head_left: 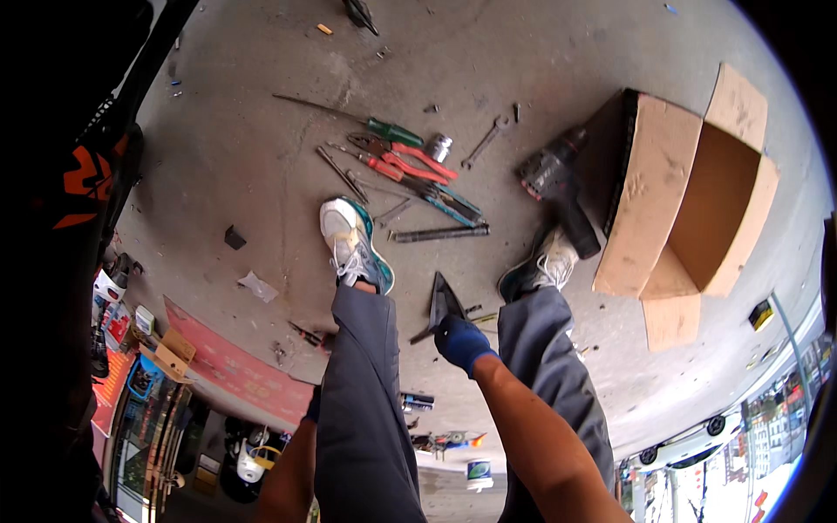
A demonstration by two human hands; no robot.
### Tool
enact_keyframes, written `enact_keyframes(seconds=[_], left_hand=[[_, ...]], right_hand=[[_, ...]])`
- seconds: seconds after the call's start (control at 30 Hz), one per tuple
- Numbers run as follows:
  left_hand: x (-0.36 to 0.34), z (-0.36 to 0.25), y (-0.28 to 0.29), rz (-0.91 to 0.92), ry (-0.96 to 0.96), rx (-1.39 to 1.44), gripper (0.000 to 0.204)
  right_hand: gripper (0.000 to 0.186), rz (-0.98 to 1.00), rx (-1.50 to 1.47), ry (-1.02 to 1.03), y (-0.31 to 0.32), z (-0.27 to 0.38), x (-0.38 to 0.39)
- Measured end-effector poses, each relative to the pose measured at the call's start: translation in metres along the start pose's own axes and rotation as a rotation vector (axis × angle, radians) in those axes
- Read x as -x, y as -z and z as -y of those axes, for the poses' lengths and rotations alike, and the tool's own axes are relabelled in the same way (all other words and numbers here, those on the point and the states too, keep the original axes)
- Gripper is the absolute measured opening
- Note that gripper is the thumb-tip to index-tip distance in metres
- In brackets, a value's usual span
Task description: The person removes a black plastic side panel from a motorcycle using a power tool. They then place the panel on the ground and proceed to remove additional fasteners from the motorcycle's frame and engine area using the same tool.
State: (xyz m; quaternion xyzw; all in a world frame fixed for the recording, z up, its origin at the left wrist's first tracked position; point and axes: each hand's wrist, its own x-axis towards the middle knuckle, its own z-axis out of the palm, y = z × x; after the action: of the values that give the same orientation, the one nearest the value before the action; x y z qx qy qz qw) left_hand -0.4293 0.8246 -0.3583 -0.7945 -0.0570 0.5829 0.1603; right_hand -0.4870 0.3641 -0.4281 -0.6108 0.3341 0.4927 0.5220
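My right hand (463,343), in a blue glove, reaches down between my legs. Its fingers are closed on the lower end of a black triangular piece (445,301) that looks like a plastic panel. Of my left hand (313,404), only a bit of dark blue glove shows beside my left trouser leg; the fingers are hidden. Ahead of my shoes lie a green-handled screwdriver (394,132), red-handled pliers (422,160), a shiny socket (438,147), a wrench (486,142) and a dark bar (438,234). By my right shoe stands a cordless drill (558,179).
An open cardboard box (656,187) sits to the right, past the drill. Along the left edge is a dark vehicle part with orange markings (85,183). A small black piece (234,237) and a clear plastic scrap (258,286) lie left of my left shoe (349,235).
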Motion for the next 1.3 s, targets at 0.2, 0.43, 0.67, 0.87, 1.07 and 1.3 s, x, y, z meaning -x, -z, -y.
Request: enact_keyframes(seconds=[0.2, 0.43, 0.67, 0.87, 1.07, 1.3], left_hand=[[0.004, -0.079, -0.026, 0.016, 0.058, 0.397, 0.025], [0.069, -0.118, 0.084, -0.194, -0.204, 0.647, 0.04], [0.174, -0.203, 0.328, -0.452, -0.433, 0.113, 0.061], [0.227, -0.32, 0.429, -0.361, -0.805, -0.133, 0.074], [0.201, -0.462, 0.414, -0.512, -1.103, 0.327, 0.054], [0.143, -0.532, 0.443, -0.079, -0.977, 0.299, 0.032]], right_hand=[[0.03, -0.085, 0.005, 0.086, 0.046, 0.022, 0.003], [0.027, -0.142, -0.094, 0.164, 0.031, 0.073, -0.002], [0.046, -0.31, -0.131, 0.888, 0.045, 0.208, 0.012], [0.042, -0.103, -0.24, 1.378, 0.133, 0.241, 0.051], [0.037, -0.392, -0.074, 1.126, 0.263, 0.163, 0.041], [0.056, -0.375, -0.919, 1.143, 0.317, 0.096, -0.012]])
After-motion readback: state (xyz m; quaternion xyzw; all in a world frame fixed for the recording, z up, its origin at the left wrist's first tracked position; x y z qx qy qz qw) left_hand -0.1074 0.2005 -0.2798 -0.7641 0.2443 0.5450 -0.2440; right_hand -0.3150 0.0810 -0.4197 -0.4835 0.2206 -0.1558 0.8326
